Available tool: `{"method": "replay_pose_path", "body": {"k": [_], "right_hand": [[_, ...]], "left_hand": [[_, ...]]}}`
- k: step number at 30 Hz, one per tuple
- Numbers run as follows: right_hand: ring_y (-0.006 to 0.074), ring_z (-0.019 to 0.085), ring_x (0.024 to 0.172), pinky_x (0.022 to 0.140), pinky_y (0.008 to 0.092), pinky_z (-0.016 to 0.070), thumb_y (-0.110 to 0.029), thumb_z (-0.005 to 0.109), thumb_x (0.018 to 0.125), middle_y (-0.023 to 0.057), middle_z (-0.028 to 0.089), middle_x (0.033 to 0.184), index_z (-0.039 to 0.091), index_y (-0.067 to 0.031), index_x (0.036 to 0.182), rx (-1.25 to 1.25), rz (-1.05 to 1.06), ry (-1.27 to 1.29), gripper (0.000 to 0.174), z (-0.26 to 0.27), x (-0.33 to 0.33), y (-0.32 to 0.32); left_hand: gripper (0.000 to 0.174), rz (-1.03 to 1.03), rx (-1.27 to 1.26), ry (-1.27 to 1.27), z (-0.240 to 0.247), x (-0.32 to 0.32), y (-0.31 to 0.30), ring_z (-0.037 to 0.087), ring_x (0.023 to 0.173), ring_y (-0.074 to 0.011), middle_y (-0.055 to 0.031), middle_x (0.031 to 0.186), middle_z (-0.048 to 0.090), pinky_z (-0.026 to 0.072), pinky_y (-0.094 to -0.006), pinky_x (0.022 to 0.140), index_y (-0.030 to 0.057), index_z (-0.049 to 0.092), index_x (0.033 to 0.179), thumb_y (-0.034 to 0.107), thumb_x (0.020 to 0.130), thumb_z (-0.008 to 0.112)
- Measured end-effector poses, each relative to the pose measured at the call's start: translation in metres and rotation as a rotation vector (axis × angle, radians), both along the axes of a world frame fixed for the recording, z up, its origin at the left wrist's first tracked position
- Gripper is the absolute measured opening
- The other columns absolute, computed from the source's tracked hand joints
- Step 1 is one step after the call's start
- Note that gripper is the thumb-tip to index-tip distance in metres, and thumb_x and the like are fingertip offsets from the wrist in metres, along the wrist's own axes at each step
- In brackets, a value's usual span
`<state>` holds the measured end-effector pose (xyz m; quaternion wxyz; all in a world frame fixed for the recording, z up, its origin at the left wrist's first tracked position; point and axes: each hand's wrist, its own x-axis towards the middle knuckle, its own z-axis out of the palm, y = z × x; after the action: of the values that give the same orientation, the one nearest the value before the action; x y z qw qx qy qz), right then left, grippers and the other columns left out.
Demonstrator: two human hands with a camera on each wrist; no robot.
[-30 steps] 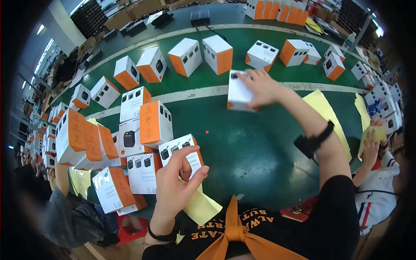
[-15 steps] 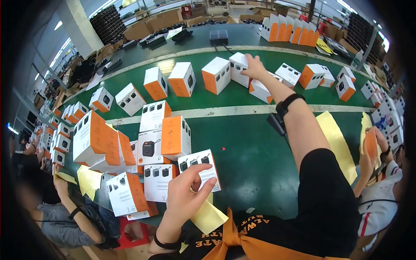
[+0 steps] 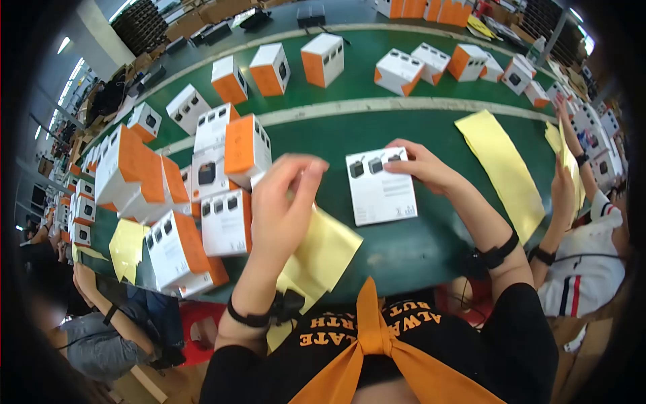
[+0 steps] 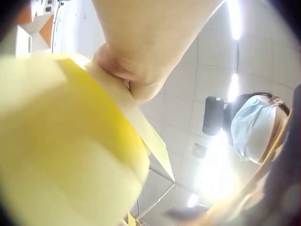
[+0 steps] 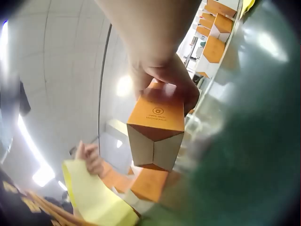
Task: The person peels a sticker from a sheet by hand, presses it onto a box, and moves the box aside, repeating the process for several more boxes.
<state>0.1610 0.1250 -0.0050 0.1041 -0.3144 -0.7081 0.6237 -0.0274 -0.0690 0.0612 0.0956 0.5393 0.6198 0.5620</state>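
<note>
In the head view, my right hand grips a white-and-orange carton by its right side, thumb on the face printed with several small black devices. The right wrist view shows the carton's orange side and folded end flaps. My left hand is to the left of that carton, fingers curled, holding yellow sheets that hang below the palm. The sheets fill much of the left wrist view, where the wrist hides most of the fingers. Behind my left hand stand stacked cartons.
More cartons stand along the green belt beyond a pale rail. A yellow strip stack lies on the table at right. Other people work at both sides, one at right with an arm near yellow sheets.
My right hand reached to a carton on the belt and has brought one back over the table before me. My left hand has risen with the yellow sheets. The head view has shifted.
</note>
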Motion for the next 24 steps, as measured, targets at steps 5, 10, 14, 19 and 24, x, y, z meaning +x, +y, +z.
{"method": "replay_pose_path", "body": {"k": [5, 10, 14, 19, 24], "right_hand": [[0.024, 0.057, 0.09, 0.08, 0.0331, 0.0464, -0.019, 0.063, 0.085, 0.0138, 0.06, 0.099, 0.059, -0.001, 0.106, 0.453, -0.058, 0.409, 0.028, 0.065, 0.024, -0.079], [0.0105, 0.057, 0.076, 0.067, 0.0247, 0.0449, -0.013, 0.065, 0.084, 0.0046, 0.062, 0.081, 0.061, 0.002, 0.093, 0.609, -0.013, 0.251, 0.017, 0.086, 0.052, -0.139], [0.0075, 0.054, 0.069, 0.061, 0.0214, 0.042, -0.009, 0.067, 0.081, 0.0018, 0.06, 0.076, 0.062, 0.0019, 0.086, 0.561, -0.018, 0.301, 0.013, 0.077, 0.069, -0.146], [0.0114, 0.057, 0.073, 0.063, 0.0225, 0.0425, -0.003, 0.065, 0.08, 0.0064, 0.061, 0.079, 0.061, 0.0035, 0.084, 0.583, -0.067, 0.391, 0.009, 0.068, 0.073, -0.149], [0.0158, 0.057, 0.074, 0.066, 0.0247, 0.043, -0.001, 0.063, 0.079, 0.0088, 0.061, 0.079, 0.059, 0.0042, 0.081, 0.528, -0.076, 0.392, 0.007, 0.061, 0.071, -0.15]], "left_hand": [[0.027, 0.047, 0.11, 0.142, 0.0, 0.038, 0.014, 0.046, 0.056, -0.0214, -0.0101, 0.064, 0.047, 0.0358, -0.031, 0.052, 0.0006, 0.059, 0.078, 0.025, 0.09, 0.059], [0.023, -0.351, -0.084, -0.435, 0.012, 0.064, -0.011, 0.049, 0.065, -0.0066, -0.0001, 0.075, 0.055, 0.0381, -0.0219, 0.057, -0.0001, 0.06, 0.089, 0.021, 0.094, 0.054], [0.021, -0.556, -0.098, -0.405, -0.005, 0.064, -0.041, 0.048, 0.073, -0.0066, 0.0004, 0.081, 0.051, 0.0374, -0.0202, 0.062, -0.0014, 0.063, 0.093, 0.02, 0.091, 0.06], [0.019, -0.335, -0.06, -0.446, -0.031, 0.048, -0.052, 0.049, 0.074, -0.0068, -0.0007, 0.084, 0.052, 0.0361, -0.0201, 0.061, -0.0012, 0.064, 0.094, 0.017, 0.09, 0.062], [0.022, -0.554, 0.003, -0.811, -0.025, 0.085, -0.049, 0.061, 0.086, -0.0119, -0.0068, 0.1, 0.062, 0.0478, -0.0225, 0.079, -0.0045, 0.059, 0.103, 0.011, 0.089, 0.062]]}}
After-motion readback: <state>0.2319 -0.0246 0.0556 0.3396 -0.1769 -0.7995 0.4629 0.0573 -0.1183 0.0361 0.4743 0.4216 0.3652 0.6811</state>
